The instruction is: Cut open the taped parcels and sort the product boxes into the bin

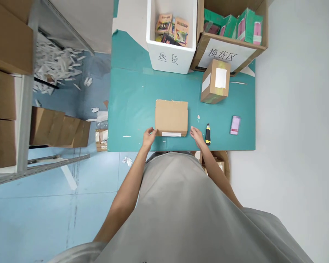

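A closed brown cardboard box (171, 116) lies in front of me near the table's front edge, with a white label strip on its near side. My left hand (149, 136) is at the box's near left corner, its fingers loosely stretched and the tips at the cardboard; firm contact is hard to tell. On the other side, my right hand (197, 136) is held just off the box's right edge, fingers apart and nothing in them. Right of that hand lies a black and yellow box cutter (207, 134).
A taped carton (216, 81) stands at the table's right. Behind are a white bin (170, 58) of small packs and a labelled carton (224, 54) with green boxes. A blurred phone-like item (235, 125) lies far right. Shelving with cartons (5, 91) is at left.
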A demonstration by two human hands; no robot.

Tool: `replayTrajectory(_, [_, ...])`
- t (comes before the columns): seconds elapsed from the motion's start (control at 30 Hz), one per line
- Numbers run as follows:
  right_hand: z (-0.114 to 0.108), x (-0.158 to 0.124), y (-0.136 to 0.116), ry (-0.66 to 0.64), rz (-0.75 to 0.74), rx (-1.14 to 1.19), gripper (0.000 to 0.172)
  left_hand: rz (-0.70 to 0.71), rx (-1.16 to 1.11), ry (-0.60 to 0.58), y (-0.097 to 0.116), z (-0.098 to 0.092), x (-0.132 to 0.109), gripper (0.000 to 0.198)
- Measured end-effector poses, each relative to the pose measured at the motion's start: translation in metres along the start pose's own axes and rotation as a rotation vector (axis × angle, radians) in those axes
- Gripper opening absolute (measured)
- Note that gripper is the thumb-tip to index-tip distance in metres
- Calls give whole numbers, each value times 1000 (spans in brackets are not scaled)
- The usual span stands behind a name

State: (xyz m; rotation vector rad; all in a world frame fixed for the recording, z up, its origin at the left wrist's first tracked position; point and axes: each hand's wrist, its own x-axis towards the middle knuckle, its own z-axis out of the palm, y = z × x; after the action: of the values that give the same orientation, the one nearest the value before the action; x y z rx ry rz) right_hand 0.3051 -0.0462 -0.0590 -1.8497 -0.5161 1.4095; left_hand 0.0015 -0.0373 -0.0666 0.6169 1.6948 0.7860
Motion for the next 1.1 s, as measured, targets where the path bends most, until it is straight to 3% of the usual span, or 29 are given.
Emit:
replayTrajectory(0.2, [17, -14, 22, -5, 5, -43, 46, -148, 27, 28, -5, 10, -12, 33])
replayTrajectory(0.43, [17, -10, 19, -21, 33, -62, 43, -237, 38, 27, 11, 11, -7, 36])
replayTrajectory(0.53, [17, -9, 15, -40, 63, -29, 41, -256, 8, 20, 20, 14, -7, 39])
replayTrajectory(0.63, [18, -10, 12, -30, 77, 94, 51, -276, -53, 1, 34, 16, -5, 39])
replayTrajectory(0.73, [19, -14, 8, -11, 3, 128, 58, -271, -135, -12, 57, 14, 2, 34])
replayTrajectory(0.97, [31, -26, -20, -77, -360, -648, 47, -321, -439, -20, 108, 9, 15, 23])
replayTrajectory(1.1, [33, -35, -33, -75, -375, -1000, 44, -343, -473, 43, 117, 12, 13, 28])
